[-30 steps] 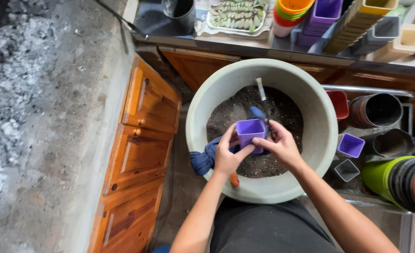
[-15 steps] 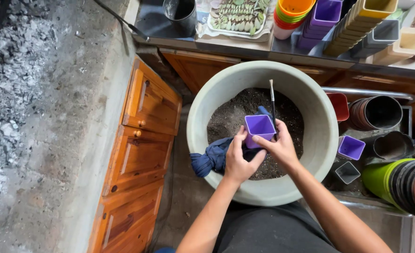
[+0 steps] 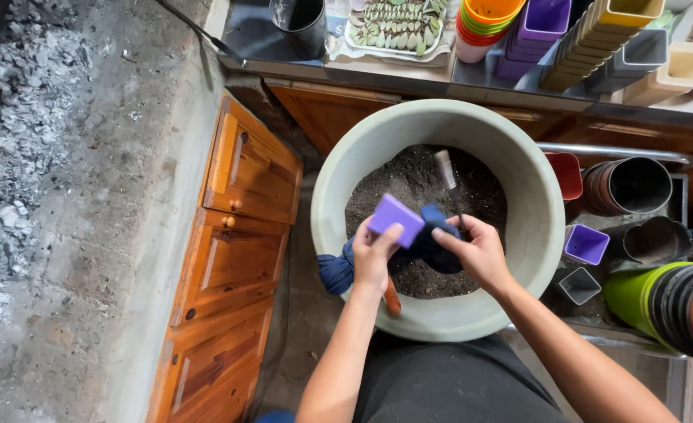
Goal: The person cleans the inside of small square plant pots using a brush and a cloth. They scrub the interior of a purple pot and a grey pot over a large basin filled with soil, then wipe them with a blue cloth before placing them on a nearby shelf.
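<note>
My left hand (image 3: 374, 258) holds a small purple square pot (image 3: 396, 219), tipped so its closed side faces up, over a big pale green tub (image 3: 339, 180) of dark soil (image 3: 409, 176). Just to the right, the fingers of my right hand (image 3: 478, 252) grip a dark blue cloth (image 3: 434, 235). The cloth passes under my left hand and hangs over the tub's left rim. A thin white-tipped tool (image 3: 446, 168) sticks up from the soil just above my right hand. An orange handle (image 3: 392, 296) shows below my left wrist.
A wooden cabinet with drawers (image 3: 237, 235) stands left of the tub. To the right lie a purple square pot (image 3: 586, 244), a grey pot (image 3: 579, 285) and stacked round pots (image 3: 660, 294). The shelf behind holds pot stacks (image 3: 542, 27), a succulent tray (image 3: 397, 23) and a metal cup (image 3: 303, 23).
The purple pot has gone from upright with its opening showing to tipped over, and shifted left. My right hand left the pot and now grips the blue cloth.
</note>
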